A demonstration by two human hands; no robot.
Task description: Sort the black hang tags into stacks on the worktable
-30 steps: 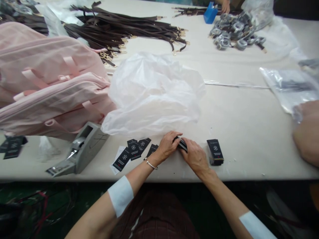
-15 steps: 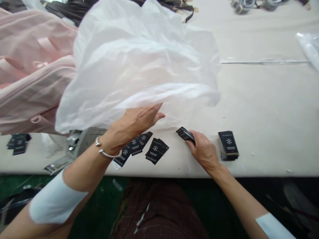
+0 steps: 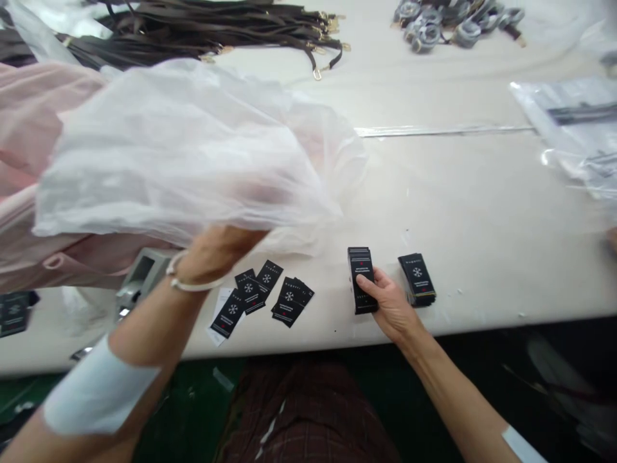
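Note:
My right hand (image 3: pixel 390 299) is closed around a stack of black tags (image 3: pixel 360 278) with white and red print, its thumb across the top one. Just to its right a second bundle of black tags (image 3: pixel 417 278) lies on the table. My left hand (image 3: pixel 226 247), with a bracelet at the wrist, reaches under a thin white translucent plastic bag (image 3: pixel 183 148). The bag covers its fingers, so what they do is hidden. Loose black tags (image 3: pixel 249 290) lie fanned near the left forearm, and a small group of tags (image 3: pixel 292 299) lies beside them.
Pink fabric bags (image 3: pixel 33 116) are heaped at the left, partly under the plastic. Dark straps (image 3: pixel 231 29) with metal clips lie at the back, wrapped coiled straps (image 3: pixel 434 26) further right. A clear plastic package (image 3: pixel 573 128) sits at the right. A grey metal device (image 3: pixel 142 280) stands by my left forearm.
The white plastic bag has sunk and shifted left, now covering my left fingers. My right hand has turned the tag stack so its printed face shows. The whole view has shifted.

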